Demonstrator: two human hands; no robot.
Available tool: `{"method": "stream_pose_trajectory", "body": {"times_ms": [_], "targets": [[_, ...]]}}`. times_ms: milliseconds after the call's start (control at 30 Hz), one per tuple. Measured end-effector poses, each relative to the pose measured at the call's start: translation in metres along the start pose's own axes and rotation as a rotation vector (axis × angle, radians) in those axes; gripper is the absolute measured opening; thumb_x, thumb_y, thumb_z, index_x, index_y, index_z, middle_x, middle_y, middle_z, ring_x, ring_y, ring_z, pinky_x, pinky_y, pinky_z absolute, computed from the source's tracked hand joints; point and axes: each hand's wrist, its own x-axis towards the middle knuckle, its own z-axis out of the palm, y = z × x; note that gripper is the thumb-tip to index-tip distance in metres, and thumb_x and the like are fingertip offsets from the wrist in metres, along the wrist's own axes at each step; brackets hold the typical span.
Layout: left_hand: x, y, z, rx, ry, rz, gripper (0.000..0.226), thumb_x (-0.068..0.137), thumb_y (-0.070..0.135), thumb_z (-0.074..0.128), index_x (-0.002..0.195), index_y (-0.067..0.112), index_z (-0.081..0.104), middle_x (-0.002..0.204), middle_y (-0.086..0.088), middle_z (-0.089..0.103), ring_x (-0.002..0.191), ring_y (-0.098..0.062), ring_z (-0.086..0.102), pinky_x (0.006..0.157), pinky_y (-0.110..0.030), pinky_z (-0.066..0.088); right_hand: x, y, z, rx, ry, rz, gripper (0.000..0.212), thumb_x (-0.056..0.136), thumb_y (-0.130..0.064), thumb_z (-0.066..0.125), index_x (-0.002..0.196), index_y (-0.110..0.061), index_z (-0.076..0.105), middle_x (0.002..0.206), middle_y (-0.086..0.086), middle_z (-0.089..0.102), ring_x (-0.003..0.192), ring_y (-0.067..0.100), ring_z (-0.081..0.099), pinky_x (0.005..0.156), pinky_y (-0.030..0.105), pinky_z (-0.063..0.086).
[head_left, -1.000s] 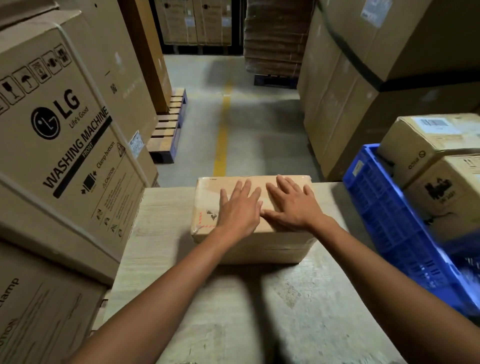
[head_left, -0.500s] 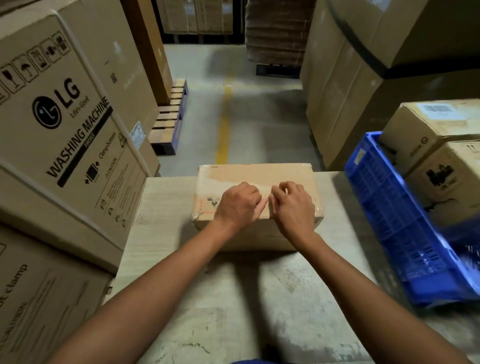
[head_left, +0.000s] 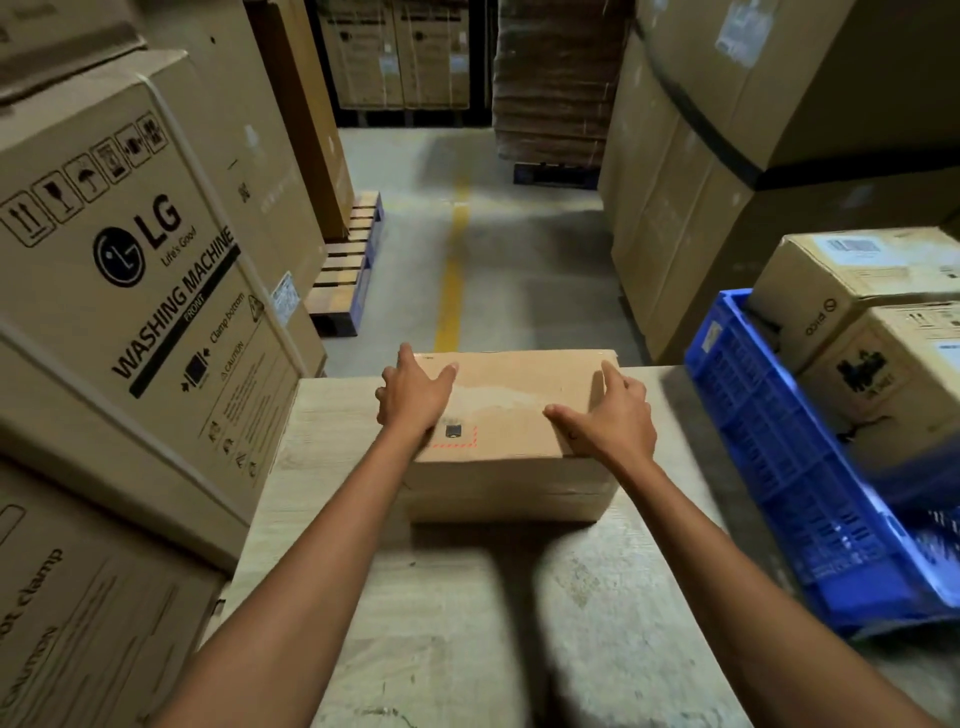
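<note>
A sealed brown cardboard box (head_left: 511, 415) with a red-dashed label lies at the far end of a pale wooden table (head_left: 467, 623). My left hand (head_left: 413, 397) is on the box's left end, thumb spread across the top and fingers straight along the left edge. My right hand (head_left: 610, 421) is on the right end, thumb lying on the top and fingers reaching over the right edge. Both hands have their fingers spread and touch the box; the fingertips on the sides are hidden.
Big washing-machine cartons (head_left: 135, 291) stand stacked close on the left. A blue plastic crate (head_left: 779, 467) holding two cardboard boxes (head_left: 872, 332) sits on the right. Tall cartons (head_left: 727, 182) line the right. Ahead is a concrete aisle with a yellow line (head_left: 452, 280) and a wooden pallet (head_left: 345, 270).
My hands were together on the middle of the box top, flat and then curled. They have since spread apart to its left and right ends with fingers extended.
</note>
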Motion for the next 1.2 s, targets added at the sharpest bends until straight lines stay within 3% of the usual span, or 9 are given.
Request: {"method": "stream_pose_trajectory", "body": {"times_ms": [200, 367, 467, 700, 867, 933, 1033, 1100, 1200], "targets": [[-0.023, -0.014, -0.001, -0.116, 0.125, 0.117, 0.059, 0.096, 0.055, 0.051, 0.149, 0.03, 0.04, 0.144, -0.012, 0.035, 0.132, -0.031, 0.038, 0.099, -0.039, 0.039, -0.009, 0.005, -0.011, 0.251, 0.128, 0.011, 0.09, 0.079, -0.065, 0.072, 0.155, -0.032, 0.035, 0.138, 0.01, 0.039, 0.125, 0.03, 0.049, 0.101, 0.041, 0.045], [-0.036, -0.035, 0.003, -0.37, 0.302, 0.256, 0.033, 0.099, 0.038, 0.05, 0.127, 0.024, 0.057, 0.125, -0.005, 0.037, 0.118, -0.024, 0.047, 0.095, -0.031, 0.043, -0.014, 0.001, -0.011, 0.29, 0.216, 0.017, 0.086, 0.087, -0.069, 0.059, 0.158, -0.041, 0.02, 0.124, 0.007, 0.035, 0.108, 0.022, 0.045, 0.096, 0.037, 0.044], [-0.046, -0.062, 0.018, -0.446, 0.401, 0.311, 0.022, 0.094, 0.033, 0.048, 0.108, 0.019, 0.058, 0.116, -0.001, 0.037, 0.106, -0.021, 0.052, 0.089, -0.03, 0.047, -0.028, 0.011, 0.007, 0.316, 0.203, 0.035, 0.07, 0.089, -0.071, 0.053, 0.146, -0.035, 0.037, 0.117, 0.003, 0.035, 0.103, 0.026, 0.054, 0.088, 0.033, 0.045], [-0.076, -0.126, 0.053, -0.358, 0.418, 0.276, 0.013, 0.085, 0.024, 0.059, 0.095, 0.019, 0.052, 0.114, 0.001, 0.036, 0.1, -0.024, 0.052, 0.081, -0.05, 0.055, -0.071, 0.053, 0.056, 0.308, 0.185, 0.129, 0.061, 0.086, -0.058, 0.067, 0.127, -0.022, 0.039, 0.121, 0.006, 0.04, 0.085, 0.026, 0.06, 0.08, 0.036, 0.05], [-0.096, -0.136, 0.065, -0.182, 0.367, 0.242, 0.018, 0.088, 0.012, 0.065, 0.102, 0.009, 0.056, 0.115, -0.001, 0.03, 0.105, -0.022, 0.042, 0.087, -0.047, 0.051, -0.085, 0.071, 0.069, 0.177, 0.148, 0.128, 0.055, 0.088, -0.052, 0.065, 0.126, -0.021, 0.042, 0.12, 0.007, 0.044, 0.1, 0.033, 0.058, 0.082, 0.041, 0.049], [-0.097, -0.134, 0.065, 0.02, 0.369, 0.252, 0.014, 0.089, 0.013, 0.064, 0.102, 0.011, 0.059, 0.119, -0.008, 0.035, 0.109, -0.028, 0.04, 0.088, -0.049, 0.047, -0.087, 0.072, 0.074, 0.0, 0.188, 0.06, 0.048, 0.092, -0.049, 0.06, 0.127, -0.018, 0.047, 0.127, 0.013, 0.047, 0.115, 0.036, 0.053, 0.097, 0.052, 0.042], [-0.09, -0.129, 0.063, 0.324, 0.375, 0.473, 0.008, 0.084, 0.006, 0.063, 0.09, 0.01, 0.065, 0.12, -0.018, 0.05, 0.115, -0.036, 0.043, 0.094, -0.054, 0.042, -0.083, 0.064, 0.082, -0.23, 0.213, -0.178, 0.028, 0.095, -0.034, 0.058, 0.115, -0.015, 0.056, 0.141, 0.016, 0.044, 0.139, 0.036, 0.038, 0.112, 0.064, 0.022], [-0.085, -0.124, 0.061, 0.344, 0.317, 0.626, 0.007, 0.082, 0.008, 0.062, 0.088, 0.009, 0.065, 0.112, -0.016, 0.057, 0.108, -0.034, 0.05, 0.089, -0.048, 0.045, -0.081, 0.051, 0.088, -0.259, 0.161, -0.433, 0.023, 0.094, -0.03, 0.056, 0.108, -0.011, 0.059, 0.139, 0.017, 0.048, 0.137, 0.039, 0.042, 0.109, 0.058, 0.032], [-0.086, -0.121, 0.064, 0.363, 0.268, 0.722, 0.017, 0.086, 0.018, 0.056, 0.097, 0.01, 0.066, 0.109, -0.012, 0.061, 0.101, -0.031, 0.055, 0.087, -0.045, 0.046, -0.087, 0.028, 0.103, -0.158, 0.085, -0.694, 0.022, 0.094, -0.026, 0.053, 0.1, -0.008, 0.063, 0.12, 0.015, 0.058, 0.112, 0.038, 0.057, 0.092, 0.049, 0.047]]}}
